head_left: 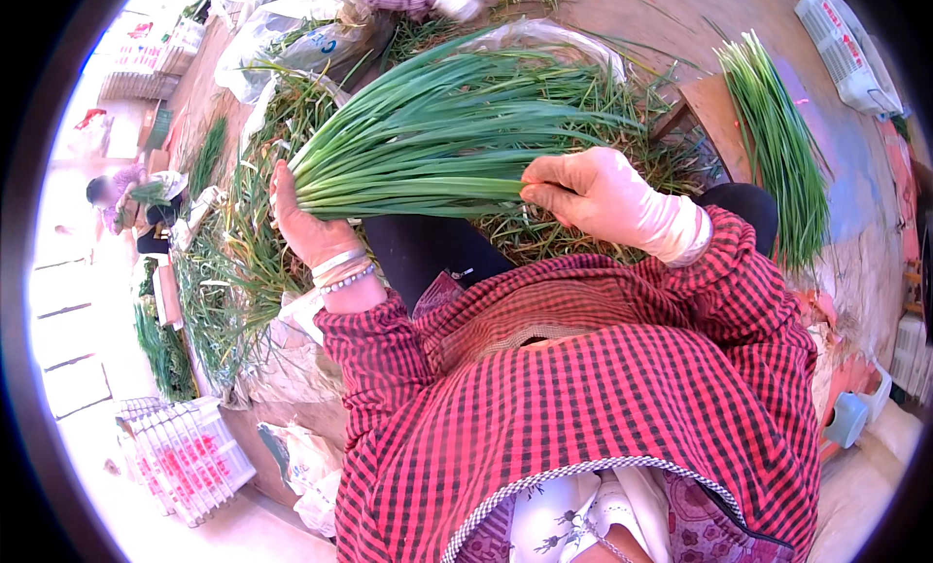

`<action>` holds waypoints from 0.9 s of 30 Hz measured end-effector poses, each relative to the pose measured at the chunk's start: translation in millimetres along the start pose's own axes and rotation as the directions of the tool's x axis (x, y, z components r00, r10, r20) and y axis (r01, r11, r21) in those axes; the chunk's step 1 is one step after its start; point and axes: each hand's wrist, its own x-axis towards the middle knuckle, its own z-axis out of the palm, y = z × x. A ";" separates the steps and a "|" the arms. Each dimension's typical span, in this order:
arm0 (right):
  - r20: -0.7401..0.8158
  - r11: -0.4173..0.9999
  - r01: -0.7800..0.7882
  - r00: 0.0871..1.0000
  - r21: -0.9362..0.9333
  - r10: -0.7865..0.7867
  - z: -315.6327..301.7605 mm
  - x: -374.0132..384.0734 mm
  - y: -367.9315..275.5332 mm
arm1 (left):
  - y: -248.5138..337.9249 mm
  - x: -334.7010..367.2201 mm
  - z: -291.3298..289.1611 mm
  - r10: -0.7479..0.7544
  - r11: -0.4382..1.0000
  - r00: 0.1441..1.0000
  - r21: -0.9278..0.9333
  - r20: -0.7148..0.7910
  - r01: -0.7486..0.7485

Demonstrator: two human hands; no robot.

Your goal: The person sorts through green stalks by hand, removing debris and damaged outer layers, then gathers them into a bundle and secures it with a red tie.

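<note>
A large fanned bunch of garlic chives (447, 140), pale at the stem end and dark green toward the tips, lies across my left hand (316, 237). The fingers of that hand are closed round the stem end, partly hidden by the leaves; a beaded bracelet circles the wrist. At the lower edge of the bunch, my right hand (617, 198), in a thin whitish glove, pinches a few chive leaves between thumb and forefinger. Below the bunch, a heap of loose, tangled chives and trimmings (267, 184) spreads over the ground around my dark-trousered legs.
On a small wooden board (709, 121) at the right rests another neat chive bundle (777, 155). A white plastic crate (846, 48) stands far right, stacked crates (185, 456) lower left. Another person's gloved hand (457, 4) shows at the top; someone sits (146, 203) far left.
</note>
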 end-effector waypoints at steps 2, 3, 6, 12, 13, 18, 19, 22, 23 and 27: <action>0.035 0.996 -0.011 0.999 0.084 0.008 -3.6 -8.0 6.5 | 5.5 -7.5 18.2 0.040 0.999 0.999 -0.009 -0.006 -0.040; 0.085 0.997 -0.034 0.996 0.072 0.028 -8.8 -10.9 2.7 | 7.0 -13.4 22.2 0.136 0.988 0.991 0.071 0.011 -0.136; 0.138 1.000 0.013 0.990 -0.008 -0.012 -37.4 -23.2 -11.1 | 9.7 -18.5 32.3 0.322 0.884 0.930 0.295 0.177 -0.362; -0.015 0.981 -0.187 0.982 0.048 0.188 -121.4 -52.3 -1.1 | 17.0 -19.5 23.0 0.196 0.838 0.888 0.400 0.416 -0.372; -0.023 0.962 -0.270 0.962 0.037 0.271 -132.6 -54.8 3.0 | 24.7 -18.0 17.2 0.154 0.857 0.920 0.414 0.361 -0.306; -0.058 0.687 -0.218 0.967 -0.693 0.249 -136.4 -74.5 34.6 | 30.6 -0.5 14.3 0.127 0.965 0.985 0.213 0.117 -0.150; -0.046 0.705 -0.134 0.989 -0.696 0.143 -129.8 -71.9 39.1 | 28.0 2.9 9.6 0.046 0.988 0.997 0.143 0.068 -0.056; -0.152 0.979 -0.132 0.982 -0.153 0.109 -101.5 -43.8 31.1 | 21.5 17.8 -13.1 -0.057 0.996 0.995 0.071 0.084 0.051; -0.159 0.996 -0.073 0.984 0.049 0.080 -89.3 -34.0 25.6 | 23.2 10.3 -10.2 -0.114 0.992 0.992 0.060 0.058 0.111; -0.207 0.989 0.125 0.969 -0.075 -0.138 -6.4 -24.1 40.4 | 19.2 -3.3 -17.7 -0.077 0.991 0.997 0.116 0.020 0.074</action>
